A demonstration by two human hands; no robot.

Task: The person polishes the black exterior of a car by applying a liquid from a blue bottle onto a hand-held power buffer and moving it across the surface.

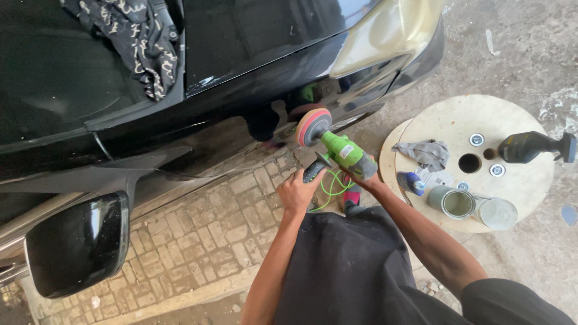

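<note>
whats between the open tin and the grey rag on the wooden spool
In the head view, a small blue bottle and a paper label lie between the open tin and grey rag.

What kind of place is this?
Probably an outdoor car-care or body-repair spot: a glossy black car on brick paving, a green electric polisher in both hands, and open metal tins on a round wooden spool table.

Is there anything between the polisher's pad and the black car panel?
Nothing visible: the polisher, held by the left hand and right hand, has its pad right against the car panel.
</note>
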